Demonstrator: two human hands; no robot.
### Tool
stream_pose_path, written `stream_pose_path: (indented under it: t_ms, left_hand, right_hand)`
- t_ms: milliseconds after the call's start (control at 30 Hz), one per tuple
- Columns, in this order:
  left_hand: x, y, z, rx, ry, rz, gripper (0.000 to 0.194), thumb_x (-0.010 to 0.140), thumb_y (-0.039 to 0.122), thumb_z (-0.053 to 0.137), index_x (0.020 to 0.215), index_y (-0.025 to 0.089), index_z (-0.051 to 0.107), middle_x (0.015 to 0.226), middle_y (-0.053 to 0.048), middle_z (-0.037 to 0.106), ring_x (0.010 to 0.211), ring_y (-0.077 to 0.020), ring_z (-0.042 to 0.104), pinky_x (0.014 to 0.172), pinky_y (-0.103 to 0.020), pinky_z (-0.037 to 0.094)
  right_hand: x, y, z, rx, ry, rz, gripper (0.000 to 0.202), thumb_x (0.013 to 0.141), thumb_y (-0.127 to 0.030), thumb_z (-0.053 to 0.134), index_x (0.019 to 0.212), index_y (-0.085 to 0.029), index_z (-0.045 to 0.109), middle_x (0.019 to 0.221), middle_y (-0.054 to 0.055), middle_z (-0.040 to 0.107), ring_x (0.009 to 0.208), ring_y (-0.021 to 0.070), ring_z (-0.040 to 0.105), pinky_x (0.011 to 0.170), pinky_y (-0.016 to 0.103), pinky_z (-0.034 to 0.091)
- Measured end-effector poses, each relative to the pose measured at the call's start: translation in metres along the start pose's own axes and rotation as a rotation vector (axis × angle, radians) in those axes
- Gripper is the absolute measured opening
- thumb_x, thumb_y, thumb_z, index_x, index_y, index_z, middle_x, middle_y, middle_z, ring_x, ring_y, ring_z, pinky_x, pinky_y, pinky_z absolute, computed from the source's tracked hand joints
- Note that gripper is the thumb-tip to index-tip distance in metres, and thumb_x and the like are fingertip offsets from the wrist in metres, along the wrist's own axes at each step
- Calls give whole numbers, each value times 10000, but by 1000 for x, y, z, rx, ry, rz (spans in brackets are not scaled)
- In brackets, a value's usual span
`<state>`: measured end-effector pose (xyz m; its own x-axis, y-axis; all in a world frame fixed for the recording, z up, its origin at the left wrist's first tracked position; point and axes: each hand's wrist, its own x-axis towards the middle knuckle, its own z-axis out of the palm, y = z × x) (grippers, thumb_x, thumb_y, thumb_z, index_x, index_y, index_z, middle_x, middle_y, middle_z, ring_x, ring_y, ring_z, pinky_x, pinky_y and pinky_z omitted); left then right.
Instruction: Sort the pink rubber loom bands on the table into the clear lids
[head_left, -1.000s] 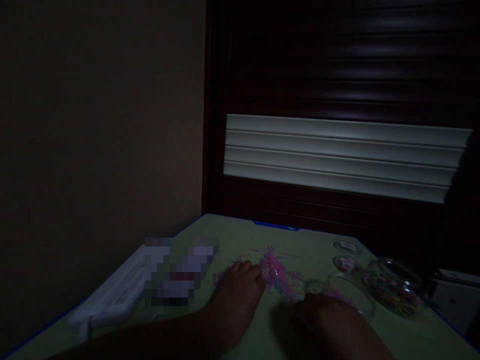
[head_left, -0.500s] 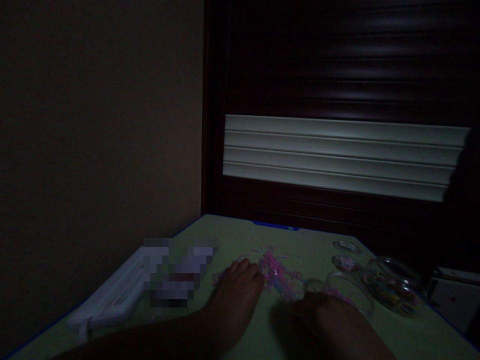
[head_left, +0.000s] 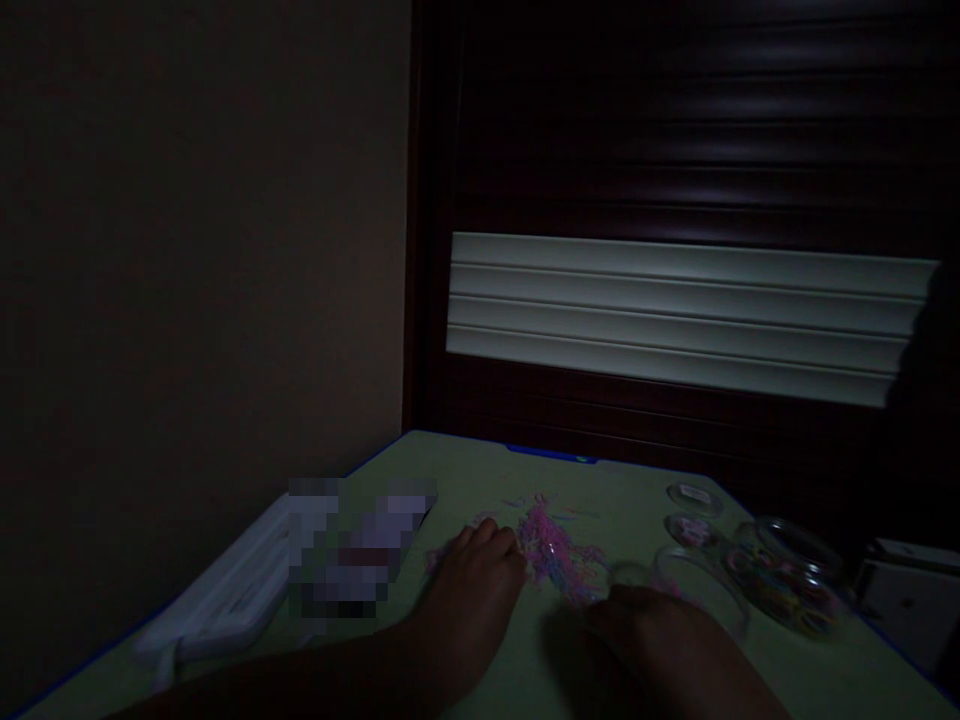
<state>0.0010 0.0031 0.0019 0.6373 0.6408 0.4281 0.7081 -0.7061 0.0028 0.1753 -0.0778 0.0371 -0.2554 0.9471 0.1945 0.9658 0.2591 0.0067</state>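
Note:
My left hand rests on the table at the left side of a loose heap of small pink and blue elastic bands. Its fingers are curled and close together; their tips are hidden, so what they hold cannot be made out. Just right of the heap, my right hand is closed, knuckles up, with its fingertips out of sight. Behind it shows a clear plastic container, its round rim visible and some pink bands seen at it. Whether the right hand grips this container is unclear in the dim light.
A clear jar of coloured hair ties lies at the right, near a small round container and a clear lid. On the left are a white power strip and a blurred-out object. The table meets a wall.
Both hands stay almost in place, with only slight shifts of the fingers. The heap of bands looks much the same.

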Motion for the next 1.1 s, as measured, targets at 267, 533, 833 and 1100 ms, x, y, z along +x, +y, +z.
stream_pose_path:
  t_ms: [267, 533, 833, 1100]
  left_hand:
    - [1, -1, -3, 14, -2, 5, 153, 844, 116, 467, 769, 182, 582, 843, -34, 536, 855, -202, 437, 745, -331, 328]
    - [2, 0, -1, 40, -27, 35, 160, 858, 110, 424, 796, 178, 555, 858, -41, 539, 829, -204, 444, 736, -341, 336]
    - [0, -7, 8, -23, -49, 70, 180, 853, 76, 348, 878, 166, 502, 897, -47, 510, 827, -196, 441, 787, -350, 360]
    - [1, -2, 4, -17, 2, 80, 165, 836, 61, 368, 872, 172, 484, 877, -38, 502, 806, -195, 436, 754, -351, 366]
  right_hand:
    - [0, -3, -9, -8, -37, -14, 240, 733, -67, 481, 761, -201, 677, 748, 50, 670, 635, 183, 619, 535, 243, 415]
    - [0, -3, -12, 0, -52, 0, 250, 725, -56, 499, 799, -212, 680, 776, 42, 672, 665, 187, 623, 561, 248, 432]
    - [2, -1, -8, 53, -50, 13, 243, 721, -59, 484, 757, -210, 671, 762, 43, 664, 628, 166, 606, 520, 228, 397]
    - [1, 3, -9, 112, -18, 11, 225, 709, -55, 469, 701, -196, 643, 734, 37, 643, 614, 145, 588, 521, 210, 377]
